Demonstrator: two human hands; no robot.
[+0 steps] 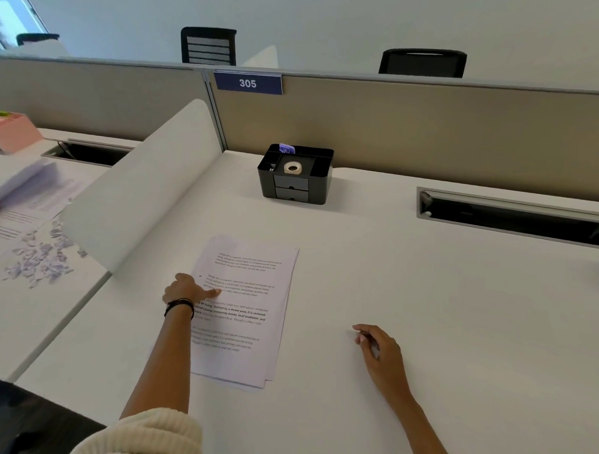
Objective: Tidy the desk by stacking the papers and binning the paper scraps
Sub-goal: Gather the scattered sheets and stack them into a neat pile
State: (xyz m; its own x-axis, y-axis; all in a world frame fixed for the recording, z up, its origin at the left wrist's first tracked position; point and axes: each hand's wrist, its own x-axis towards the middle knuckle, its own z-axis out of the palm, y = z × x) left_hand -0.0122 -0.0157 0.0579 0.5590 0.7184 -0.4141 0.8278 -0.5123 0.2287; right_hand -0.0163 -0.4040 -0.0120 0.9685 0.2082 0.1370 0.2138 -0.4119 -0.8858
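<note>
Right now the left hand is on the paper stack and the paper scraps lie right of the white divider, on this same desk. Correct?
No. In the head view the left hand is on the paper stack, but the paper scraps lie left of the white divider, on the neighbouring desk.

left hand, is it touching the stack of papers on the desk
Touching. In the head view a finger of the left hand rests on the paper stack, no gap.
</note>
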